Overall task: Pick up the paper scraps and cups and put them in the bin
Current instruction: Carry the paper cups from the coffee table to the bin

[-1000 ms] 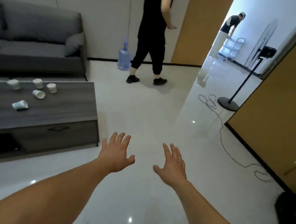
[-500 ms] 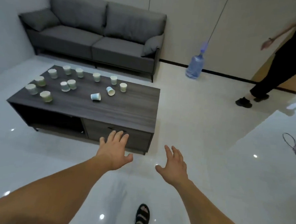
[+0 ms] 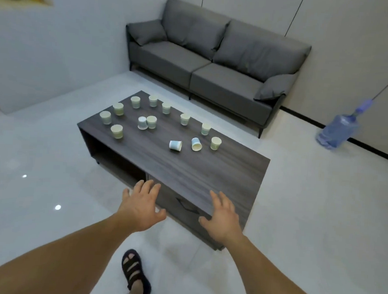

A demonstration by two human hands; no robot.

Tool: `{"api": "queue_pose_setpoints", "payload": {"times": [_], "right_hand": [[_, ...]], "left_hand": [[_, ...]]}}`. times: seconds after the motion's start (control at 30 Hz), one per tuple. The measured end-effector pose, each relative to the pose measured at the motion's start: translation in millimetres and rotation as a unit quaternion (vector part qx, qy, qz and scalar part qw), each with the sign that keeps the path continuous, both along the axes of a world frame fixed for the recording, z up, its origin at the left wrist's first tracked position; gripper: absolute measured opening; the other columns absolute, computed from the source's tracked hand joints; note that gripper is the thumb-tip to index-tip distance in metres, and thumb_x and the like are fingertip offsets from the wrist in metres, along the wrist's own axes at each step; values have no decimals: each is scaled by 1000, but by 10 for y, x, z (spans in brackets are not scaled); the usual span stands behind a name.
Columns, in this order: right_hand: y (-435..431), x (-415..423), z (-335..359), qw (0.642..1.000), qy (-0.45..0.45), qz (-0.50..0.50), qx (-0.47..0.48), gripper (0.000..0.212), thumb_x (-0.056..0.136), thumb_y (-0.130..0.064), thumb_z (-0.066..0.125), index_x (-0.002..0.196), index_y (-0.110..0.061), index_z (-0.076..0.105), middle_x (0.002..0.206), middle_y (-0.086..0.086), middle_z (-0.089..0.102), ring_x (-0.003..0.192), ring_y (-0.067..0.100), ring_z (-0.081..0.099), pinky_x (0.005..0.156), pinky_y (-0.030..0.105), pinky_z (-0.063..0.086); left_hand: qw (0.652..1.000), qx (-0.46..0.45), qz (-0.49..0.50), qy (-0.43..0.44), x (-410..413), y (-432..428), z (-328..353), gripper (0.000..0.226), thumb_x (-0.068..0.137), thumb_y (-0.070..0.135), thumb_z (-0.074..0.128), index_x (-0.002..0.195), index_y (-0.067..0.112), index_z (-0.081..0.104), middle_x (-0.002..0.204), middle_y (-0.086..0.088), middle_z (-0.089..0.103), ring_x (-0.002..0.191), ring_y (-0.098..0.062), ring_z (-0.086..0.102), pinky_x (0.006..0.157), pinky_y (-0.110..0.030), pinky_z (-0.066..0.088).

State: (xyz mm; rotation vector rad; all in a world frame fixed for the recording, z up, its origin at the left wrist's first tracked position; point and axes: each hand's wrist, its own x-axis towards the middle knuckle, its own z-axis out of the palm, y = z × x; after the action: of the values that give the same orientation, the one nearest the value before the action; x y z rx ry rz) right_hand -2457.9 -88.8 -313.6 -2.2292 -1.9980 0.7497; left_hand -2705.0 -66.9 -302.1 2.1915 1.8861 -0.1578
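Several paper cups stand on a dark wooden coffee table [image 3: 221,171]. Most are upright, such as one at the left front [image 3: 116,131] and one at the right [image 3: 215,143]. Two cups lie tipped over near the middle right: a blue-banded cup [image 3: 175,145] and another cup [image 3: 196,144]. My left hand [image 3: 140,206] and my right hand [image 3: 224,214] hover over the table's near edge, both with fingers spread and holding nothing. No bin and no paper scraps are in view.
A grey sofa [image 3: 216,59] stands against the far wall behind the table. A blue water bottle [image 3: 336,130] sits on the floor at the right. My sandalled foot [image 3: 135,272] is on the glossy white floor [image 3: 38,182] in front of the table.
The view has swung left from the doorway and the standing person to the table and sofa. The table is closer now, and both open hands have come over its near edge.
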Motion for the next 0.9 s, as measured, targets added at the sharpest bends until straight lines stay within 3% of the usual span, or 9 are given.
{"api": "queue_pose_setpoints", "payload": {"times": [0.5,0.9], "right_hand": [[2457,-678,-144,998,-18,21,-55,91,86,-49,62,155,-32,5,162,-3,3,148,23,8,116,48,26],[4422,-733,-1052,983,35,107,-147,98,80,-48,66,155,-27,7,160,2,11,143,28,18,112,44,29]], "left_hand": [[999,-34,0,-41,-748,2508,166,85,82,60,49,150,26,12,157,-1,13,145,-23,9,115,-54,17],[988,-136,75,-10,-784,3866,-464,85,82,58,48,151,24,11,156,-2,19,144,-24,14,115,-47,20]]}}
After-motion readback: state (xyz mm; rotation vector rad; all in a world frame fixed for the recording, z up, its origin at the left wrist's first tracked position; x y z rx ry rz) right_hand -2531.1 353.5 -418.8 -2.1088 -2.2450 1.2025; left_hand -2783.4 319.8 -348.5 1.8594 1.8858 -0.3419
